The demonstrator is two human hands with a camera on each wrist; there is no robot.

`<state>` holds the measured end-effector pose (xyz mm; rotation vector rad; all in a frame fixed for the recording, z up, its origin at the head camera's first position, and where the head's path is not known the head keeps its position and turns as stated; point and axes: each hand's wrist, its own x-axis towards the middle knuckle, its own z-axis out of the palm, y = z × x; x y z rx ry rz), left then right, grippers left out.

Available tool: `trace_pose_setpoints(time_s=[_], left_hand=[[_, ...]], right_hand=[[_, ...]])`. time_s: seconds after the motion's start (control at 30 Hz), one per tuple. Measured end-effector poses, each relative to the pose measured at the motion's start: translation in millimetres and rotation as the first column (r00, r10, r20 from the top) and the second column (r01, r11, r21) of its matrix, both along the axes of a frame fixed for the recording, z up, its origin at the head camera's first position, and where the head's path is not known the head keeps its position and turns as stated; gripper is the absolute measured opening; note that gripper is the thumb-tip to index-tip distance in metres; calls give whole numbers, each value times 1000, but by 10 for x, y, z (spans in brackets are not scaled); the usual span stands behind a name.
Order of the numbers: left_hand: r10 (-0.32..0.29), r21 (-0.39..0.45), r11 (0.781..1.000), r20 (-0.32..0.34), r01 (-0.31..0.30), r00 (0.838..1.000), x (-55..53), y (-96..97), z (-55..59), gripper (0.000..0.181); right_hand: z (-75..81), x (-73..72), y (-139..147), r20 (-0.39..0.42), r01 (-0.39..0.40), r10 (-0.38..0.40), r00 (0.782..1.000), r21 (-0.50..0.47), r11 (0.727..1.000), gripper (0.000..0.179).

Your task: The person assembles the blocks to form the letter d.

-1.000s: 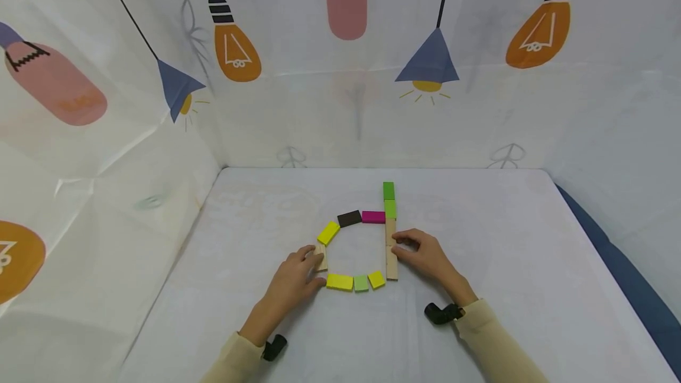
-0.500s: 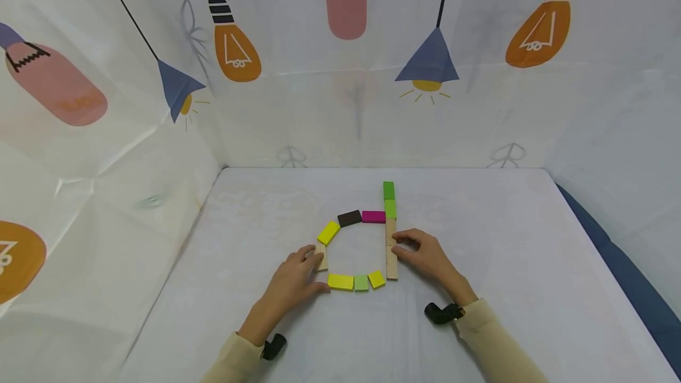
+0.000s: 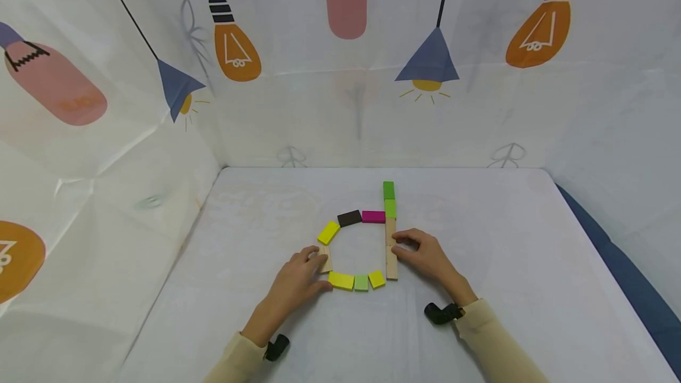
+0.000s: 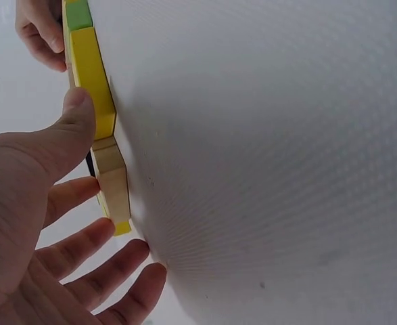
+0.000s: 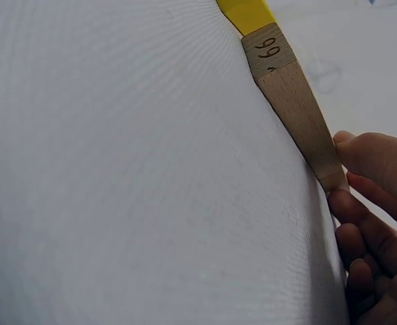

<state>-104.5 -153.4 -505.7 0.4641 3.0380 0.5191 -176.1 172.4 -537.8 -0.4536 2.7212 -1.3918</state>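
In the head view, small blocks lie in a "d"-shaped outline. My left hand [image 3: 292, 279] is at its left side, fingertips on a plain wooden block [image 3: 326, 260] and thumb at the left end of a yellow block [image 3: 341, 281]. In the left wrist view, the thumb touches the yellow block [image 4: 93, 78], while the loosely spread fingers reach the wooden block [image 4: 113, 177]. My right hand [image 3: 428, 256] rests thumb and fingertips against the right side of the plain wooden blocks [image 3: 391, 265] in the upright column. The right wrist view shows a wooden block [image 5: 299, 115] beside that thumb.
Two green blocks [image 3: 389, 198] top the column. A magenta block [image 3: 373, 217], a black block [image 3: 349, 218] and a tilted yellow block [image 3: 328, 233] form the upper curve. A light green block [image 3: 361, 283] and a short yellow block [image 3: 376, 279] lie along the bottom of the white table [image 3: 266, 205].
My left fingers have shifted the wooden block slightly right, its lower end now close to the yellow block. The yellow block has slid slightly right with my left thumb. My right hand has stayed still.
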Motion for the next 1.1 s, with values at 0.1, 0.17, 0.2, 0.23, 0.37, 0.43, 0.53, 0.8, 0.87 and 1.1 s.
trace_pose_setpoints(time_s=[0.1, 0.17, 0.2, 0.23, 0.37, 0.43, 0.53, 0.8, 0.87, 1.1], left_hand=[[-3, -6, 1000, 3, 3, 1000, 6, -6, 4, 64], [-7, -7, 1000, 2, 7, 1000, 10, -14, 6, 64], [-7, -9, 1000, 3, 7, 1000, 12, -20, 5, 64], [-6, -8, 1000, 4, 6, 1000, 14, -26, 7, 64], [0, -7, 1000, 8, 0, 1000, 15, -67, 17, 65], [-5, -6, 1000, 3, 5, 1000, 4, -90, 33, 64], [-12, -6, 1000, -2, 12, 1000, -27, -127, 77, 62], [-11, -90, 996, -26, 9, 1000, -155, -293, 243, 63], [-22, -100, 995, -43, 17, 999, -183, -364, 288, 63], [-75, -120, 991, -148, 58, 986, -300, -707, 392, 67]], right_hand=[[-2, 3, -3, 3, 4, -4, 1000, 4, 1000, 33], [-5, 4, -2, 0, 7, -7, 1000, 6, 1000, 33], [-8, 4, -2, -1, 8, -8, 1000, 6, 1000, 34], [-10, 5, -2, -4, 9, -9, 1000, 6, 1000, 34], [-16, 5, -5, -9, 5, -5, 1000, 1, 1000, 34], [-17, 2, -1, -17, 4, -4, 1000, 4, 1000, 34], [-10, -6, 10, -35, 1, -1, 999, 14, 1000, 33], [40, -7, 18, -10, -28, 28, 1000, 62, 998, 35], [58, 7, 27, 2, -38, 38, 999, 80, 996, 37], [148, 26, 201, -66, -61, 72, 995, 156, 986, 41]])
